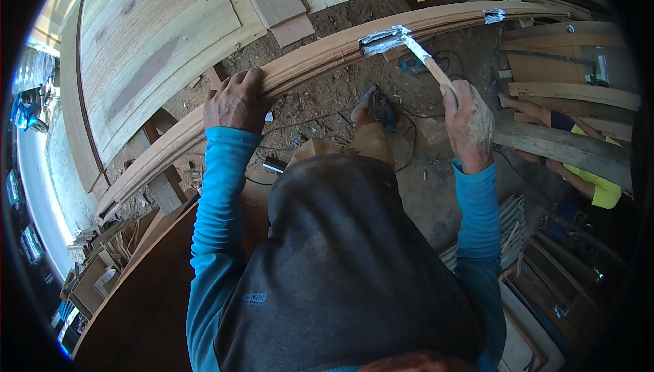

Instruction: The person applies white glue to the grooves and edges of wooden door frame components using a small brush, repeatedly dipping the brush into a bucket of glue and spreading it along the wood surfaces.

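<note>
A long, moulded wooden beam (293,65) runs across in front of me, appearing curved. My left hand (236,99) is closed over its edge, fingers on top. In my right hand (469,121) is a paint-coated wooden stick (436,71), held by its bare end; whether bristles are on its far end I cannot tell. That white end touches a wet-looking silvery-white patch (383,41) covering a recess in the beam. A smaller patch of the same coating (494,16) sits farther right along the beam.
Panelled wooden doors (163,38) lie beyond the beam. A blue power tool (412,65) and dark cables (414,142) are on the dirt floor. Another person in a yellow-green shirt (606,184) is at the right, near a thick timber (565,148). A brown board (143,290) stands at lower left.
</note>
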`<state>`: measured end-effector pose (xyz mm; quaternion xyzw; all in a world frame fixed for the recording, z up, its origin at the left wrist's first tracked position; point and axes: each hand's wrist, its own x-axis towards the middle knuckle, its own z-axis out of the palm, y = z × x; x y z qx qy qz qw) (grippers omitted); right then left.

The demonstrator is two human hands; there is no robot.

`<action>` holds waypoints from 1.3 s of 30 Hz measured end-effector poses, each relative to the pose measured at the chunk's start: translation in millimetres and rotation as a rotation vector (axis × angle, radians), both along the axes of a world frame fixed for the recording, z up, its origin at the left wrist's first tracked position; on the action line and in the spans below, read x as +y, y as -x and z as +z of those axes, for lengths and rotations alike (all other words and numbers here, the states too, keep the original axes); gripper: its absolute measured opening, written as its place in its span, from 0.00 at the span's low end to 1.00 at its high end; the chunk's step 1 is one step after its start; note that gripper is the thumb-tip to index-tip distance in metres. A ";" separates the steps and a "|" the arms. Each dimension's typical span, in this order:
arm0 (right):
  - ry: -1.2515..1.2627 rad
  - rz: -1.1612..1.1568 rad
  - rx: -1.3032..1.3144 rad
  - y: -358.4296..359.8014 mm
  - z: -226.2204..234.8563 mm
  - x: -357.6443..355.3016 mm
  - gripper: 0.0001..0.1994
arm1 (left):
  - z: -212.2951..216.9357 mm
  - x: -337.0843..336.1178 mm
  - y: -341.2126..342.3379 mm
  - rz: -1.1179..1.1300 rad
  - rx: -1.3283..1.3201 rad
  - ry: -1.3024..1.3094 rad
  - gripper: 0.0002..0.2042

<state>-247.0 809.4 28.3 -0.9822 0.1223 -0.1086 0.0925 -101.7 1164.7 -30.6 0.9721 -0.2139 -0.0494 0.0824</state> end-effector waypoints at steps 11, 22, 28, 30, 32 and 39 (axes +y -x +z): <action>-0.412 -0.039 0.102 1.9 -20.0 6.6 0.14 | 0.7 -0.6 1.7 0.011 -0.024 0.015 0.21; -0.343 0.119 0.054 10.2 -7.4 19.1 0.14 | -11.1 1.1 15.1 -0.010 -0.115 -0.018 0.27; -0.014 0.269 0.215 -10.5 16.5 -4.7 0.12 | -11.6 -2.3 29.0 0.002 -0.157 0.052 0.26; 0.069 0.292 0.316 -25.4 29.5 -1.6 0.13 | -17.8 -2.9 32.3 0.010 -0.190 0.048 0.26; 0.059 0.344 0.479 -47.6 38.3 4.2 0.17 | -27.0 -1.3 35.3 0.016 -0.220 0.037 0.28; -0.142 0.564 0.716 -74.3 71.7 -8.5 0.18 | -32.1 -3.1 39.3 0.030 -0.252 0.071 0.27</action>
